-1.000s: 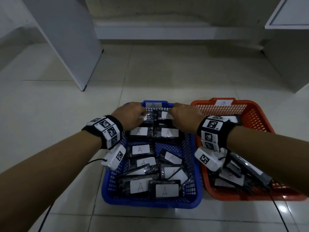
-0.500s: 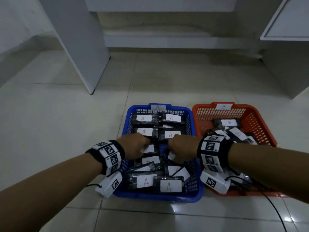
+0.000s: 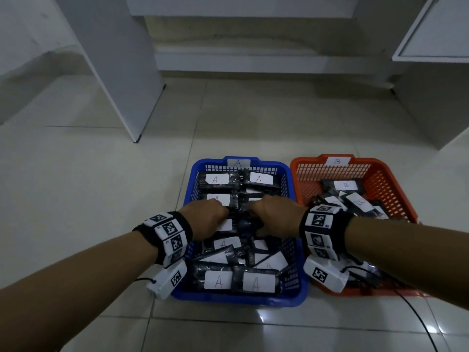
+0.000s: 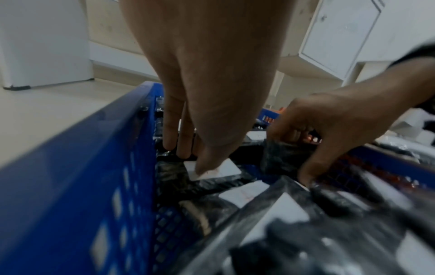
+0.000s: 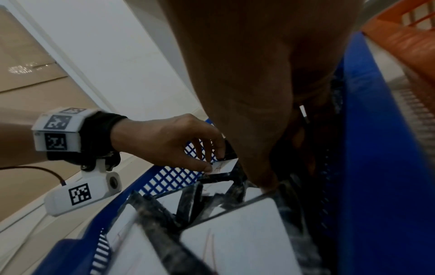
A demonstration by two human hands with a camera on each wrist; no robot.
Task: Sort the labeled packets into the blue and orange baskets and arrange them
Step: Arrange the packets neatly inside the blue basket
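The blue basket (image 3: 236, 299), tagged A, holds several dark packets with white A labels in rows. The orange basket (image 3: 390, 194), tagged B, stands to its right with B packets (image 3: 345, 185) piled loosely. Both hands reach into the middle of the blue basket. My left hand (image 3: 205, 217) pinches an A packet (image 4: 226, 168) between thumb and fingers, by its label (image 5: 223, 165). My right hand (image 3: 274, 214) curls round a dark packet (image 4: 282, 160) beside it. In the head view the hands' backs hide the fingertips.
Both baskets sit on a pale tiled floor. A white cabinet panel (image 3: 114, 72) stands at the back left and a white cabinet (image 3: 431, 97) at the back right. A thin black cable (image 3: 418, 323) trails over the floor near the orange basket.
Both hands have come back from the far row of the blue basket to its middle row and taken hold of packets there. The far rows now show uncovered.
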